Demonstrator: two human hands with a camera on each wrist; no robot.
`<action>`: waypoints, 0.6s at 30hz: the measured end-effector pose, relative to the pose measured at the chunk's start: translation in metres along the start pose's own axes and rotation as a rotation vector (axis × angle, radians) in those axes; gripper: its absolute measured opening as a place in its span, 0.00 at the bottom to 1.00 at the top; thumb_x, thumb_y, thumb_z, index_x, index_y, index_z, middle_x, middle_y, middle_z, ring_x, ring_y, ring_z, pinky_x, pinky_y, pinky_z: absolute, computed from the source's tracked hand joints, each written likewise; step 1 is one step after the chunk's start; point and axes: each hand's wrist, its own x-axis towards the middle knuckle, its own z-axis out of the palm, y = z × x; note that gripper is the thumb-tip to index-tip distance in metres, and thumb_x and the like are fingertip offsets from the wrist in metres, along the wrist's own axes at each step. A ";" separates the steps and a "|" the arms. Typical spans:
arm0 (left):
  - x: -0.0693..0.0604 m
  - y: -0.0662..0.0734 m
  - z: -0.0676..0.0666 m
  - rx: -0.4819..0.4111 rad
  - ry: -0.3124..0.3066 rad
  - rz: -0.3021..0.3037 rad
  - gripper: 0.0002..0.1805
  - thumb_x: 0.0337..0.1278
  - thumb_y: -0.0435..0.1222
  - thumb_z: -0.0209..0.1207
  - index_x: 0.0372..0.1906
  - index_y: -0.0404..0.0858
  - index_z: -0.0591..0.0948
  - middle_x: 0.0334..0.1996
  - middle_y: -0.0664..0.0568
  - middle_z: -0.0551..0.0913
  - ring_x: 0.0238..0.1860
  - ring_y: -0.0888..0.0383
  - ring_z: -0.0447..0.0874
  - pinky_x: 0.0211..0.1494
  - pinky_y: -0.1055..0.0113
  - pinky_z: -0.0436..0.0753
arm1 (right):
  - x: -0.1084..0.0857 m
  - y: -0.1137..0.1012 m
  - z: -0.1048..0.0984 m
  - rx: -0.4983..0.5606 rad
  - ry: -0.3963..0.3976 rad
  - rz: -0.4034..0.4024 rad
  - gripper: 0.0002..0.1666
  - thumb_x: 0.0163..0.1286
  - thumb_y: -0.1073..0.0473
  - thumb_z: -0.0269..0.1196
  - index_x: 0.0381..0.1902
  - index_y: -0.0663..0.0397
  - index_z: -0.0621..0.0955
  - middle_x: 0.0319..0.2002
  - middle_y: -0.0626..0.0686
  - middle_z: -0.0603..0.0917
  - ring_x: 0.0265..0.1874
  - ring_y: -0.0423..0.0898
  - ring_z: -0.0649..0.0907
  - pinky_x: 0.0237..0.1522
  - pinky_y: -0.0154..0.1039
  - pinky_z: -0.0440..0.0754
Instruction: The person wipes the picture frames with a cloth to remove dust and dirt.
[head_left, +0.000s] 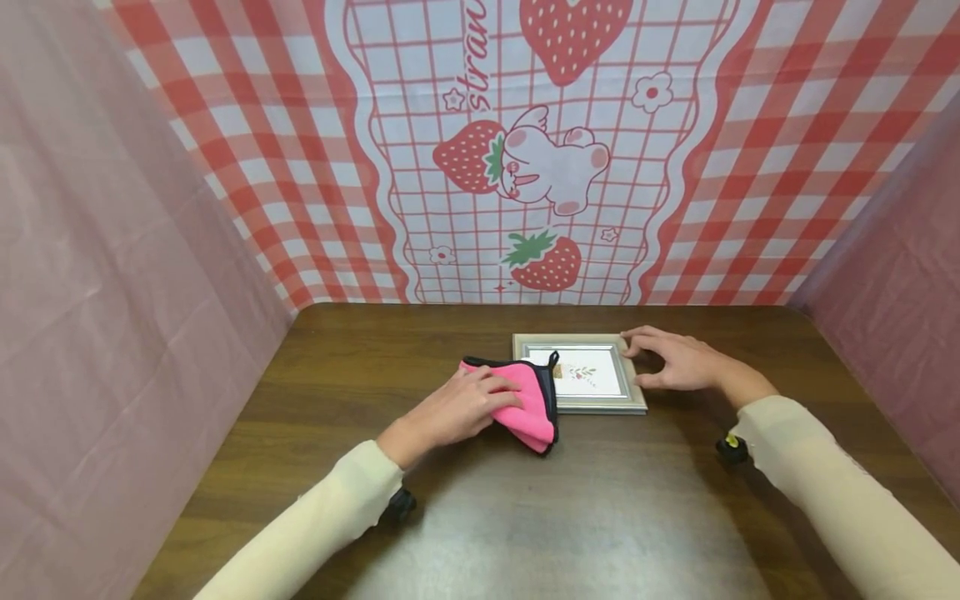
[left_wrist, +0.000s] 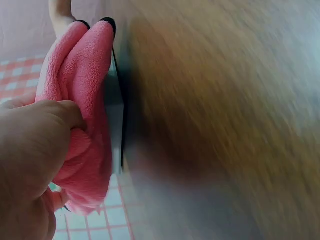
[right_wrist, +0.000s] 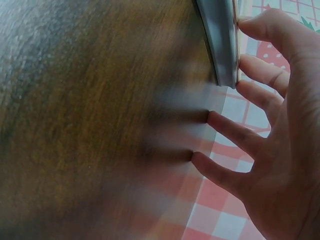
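Note:
A pale-rimmed picture frame (head_left: 639, 402) lies flat on the table with a small plant print showing. My left hand (head_left: 461, 404) grips a folded pink cloth (head_left: 528, 414) with black edging and a hanging loop, which covers the frame's lower left part. In the left wrist view, the fingers press into the fluffy cloth (left_wrist: 87, 80) beside the frame's edge. At the frame's right side is my right hand (head_left: 678, 360), its fingers spread. Thumb and fingertips touch the frame's edge and corner in the right wrist view, while other fingertips rest on the table.
The brown wooden table (head_left: 525, 517) stretches in front of the frame. Behind it hangs a red-and-white checked cloth (head_left: 480, 233) with strawberries. Pink drapes (head_left: 120, 292) close off both sides. Each wrist wears a small black device (head_left: 731, 448).

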 end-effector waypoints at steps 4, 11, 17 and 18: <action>-0.005 -0.003 0.002 -0.032 -0.037 -0.041 0.24 0.74 0.31 0.70 0.69 0.51 0.87 0.72 0.51 0.87 0.68 0.46 0.84 0.62 0.41 0.90 | -0.001 0.001 -0.001 -0.001 -0.005 -0.009 0.24 0.70 0.41 0.76 0.59 0.43 0.88 0.81 0.63 0.76 0.75 0.70 0.82 0.65 0.77 0.83; -0.009 0.001 0.006 -0.041 -0.066 -0.062 0.27 0.72 0.31 0.71 0.71 0.52 0.86 0.79 0.49 0.81 0.76 0.41 0.80 0.65 0.31 0.88 | -0.001 0.001 -0.001 0.008 -0.011 -0.011 0.25 0.72 0.41 0.75 0.60 0.44 0.87 0.83 0.63 0.75 0.76 0.71 0.81 0.66 0.78 0.82; -0.009 0.002 0.009 -0.076 -0.053 -0.064 0.29 0.73 0.31 0.70 0.75 0.52 0.84 0.80 0.50 0.80 0.76 0.42 0.80 0.65 0.28 0.89 | -0.002 0.001 -0.002 0.011 -0.018 -0.010 0.25 0.72 0.41 0.75 0.61 0.44 0.87 0.83 0.63 0.75 0.77 0.72 0.80 0.67 0.79 0.81; -0.009 0.001 0.010 -0.083 -0.044 -0.062 0.30 0.73 0.31 0.70 0.75 0.51 0.84 0.80 0.49 0.81 0.75 0.42 0.80 0.64 0.27 0.88 | -0.002 0.001 -0.002 0.012 -0.020 -0.008 0.26 0.72 0.41 0.75 0.61 0.44 0.87 0.83 0.63 0.74 0.77 0.72 0.79 0.67 0.79 0.81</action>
